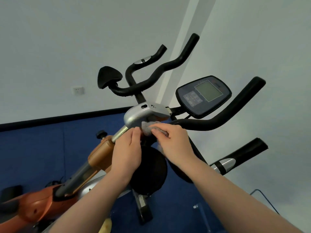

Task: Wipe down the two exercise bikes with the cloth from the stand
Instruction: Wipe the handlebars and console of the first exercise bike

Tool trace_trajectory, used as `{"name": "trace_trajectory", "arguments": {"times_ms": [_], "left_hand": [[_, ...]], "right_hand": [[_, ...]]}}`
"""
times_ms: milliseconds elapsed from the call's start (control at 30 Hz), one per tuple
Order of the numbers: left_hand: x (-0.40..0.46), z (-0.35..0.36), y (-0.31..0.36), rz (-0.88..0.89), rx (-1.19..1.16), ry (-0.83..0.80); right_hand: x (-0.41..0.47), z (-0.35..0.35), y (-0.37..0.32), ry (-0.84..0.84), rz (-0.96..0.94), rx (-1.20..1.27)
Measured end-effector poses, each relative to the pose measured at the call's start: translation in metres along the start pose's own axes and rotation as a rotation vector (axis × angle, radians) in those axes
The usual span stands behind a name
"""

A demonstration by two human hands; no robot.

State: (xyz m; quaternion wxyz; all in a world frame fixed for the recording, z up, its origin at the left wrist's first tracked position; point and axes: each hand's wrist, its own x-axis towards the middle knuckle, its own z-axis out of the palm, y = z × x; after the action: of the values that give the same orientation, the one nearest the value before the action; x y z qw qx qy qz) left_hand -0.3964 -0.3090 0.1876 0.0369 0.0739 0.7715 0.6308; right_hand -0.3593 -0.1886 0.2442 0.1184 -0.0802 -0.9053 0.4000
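A grey cloth (148, 127) is pressed against the underside of the silver stem head (139, 115) of the near exercise bike. My right hand (175, 143) holds the cloth from the right, fingers curled over it. My left hand (127, 152) pinches the cloth's left edge beside the silver post (120, 133). The bike has an orange frame (101, 153), black handlebars (223, 115) and a console screen (204, 95). A second set of black handlebars (161, 69) and a black pad (108, 78) stand behind, belonging to the other bike.
A black round pad (151, 172) hangs below my hands. An orange flywheel cover (32, 206) lies at lower left. Blue floor mats (33, 148) meet a white wall with a socket (77, 90). A black cable (262, 197) runs at lower right.
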Motion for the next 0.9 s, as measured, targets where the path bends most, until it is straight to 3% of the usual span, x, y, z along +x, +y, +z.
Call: {"name": "trace_trajectory", "arguments": {"times_ms": [100, 200, 300, 367, 467, 633, 833, 900], "left_hand": [[0.000, 0.000, -0.003, -0.006, 0.022, 0.007], [0.002, 0.000, -0.002, 0.003, 0.027, 0.017], [0.002, 0.000, -0.001, 0.007, 0.040, 0.009], [0.002, -0.001, -0.002, 0.016, 0.039, 0.008], [0.002, 0.000, -0.003, 0.030, 0.041, 0.000], [0.004, 0.001, -0.005, 0.070, 0.077, 0.023], [0.006, 0.001, -0.001, 0.091, 0.109, 0.012], [0.004, -0.001, 0.000, 0.090, 0.109, -0.005]], "right_hand": [[0.007, -0.039, -0.003, -0.134, -0.010, -0.035], [0.038, -0.069, -0.012, 0.006, -0.180, -0.164], [0.066, -0.055, -0.018, -0.059, -0.282, -0.518], [0.070, -0.033, -0.009, -0.186, -0.214, -0.709], [0.073, -0.038, 0.005, -0.304, -0.010, -0.572], [0.087, -0.036, 0.003, -0.426, -0.085, -0.583], [0.094, -0.010, 0.008, -0.247, -0.134, -0.542], [0.092, -0.020, 0.008, -0.321, -0.113, -0.545]]}}
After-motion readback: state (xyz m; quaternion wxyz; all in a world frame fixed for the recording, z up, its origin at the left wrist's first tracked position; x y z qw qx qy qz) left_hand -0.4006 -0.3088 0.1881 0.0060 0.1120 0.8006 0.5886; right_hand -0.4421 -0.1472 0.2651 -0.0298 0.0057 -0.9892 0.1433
